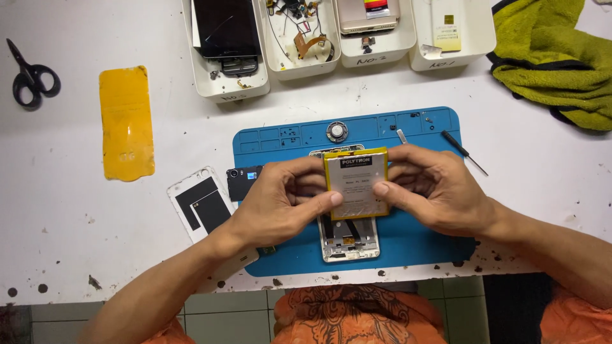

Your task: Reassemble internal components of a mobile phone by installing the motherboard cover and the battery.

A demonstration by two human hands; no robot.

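Both hands hold a flat rectangular phone battery [356,183] with a yellow edge and pale label above the blue work mat [408,236]. My left hand [280,200] grips its left side with the thumb on the lower face. My right hand [433,191] grips its right side, thumb pressing the lower right. Under the battery lies an opened white phone frame [349,242] on the mat. A small round speaker [336,131] and tiny screws sit in the mat's top compartments.
A white back cover [203,205] and a small black board [243,181] lie left of the mat. A yellow film [126,123] and scissors [30,78] are further left. White part trays [299,64] line the back. A screwdriver [464,151] and green cloth [554,57] are on the right.
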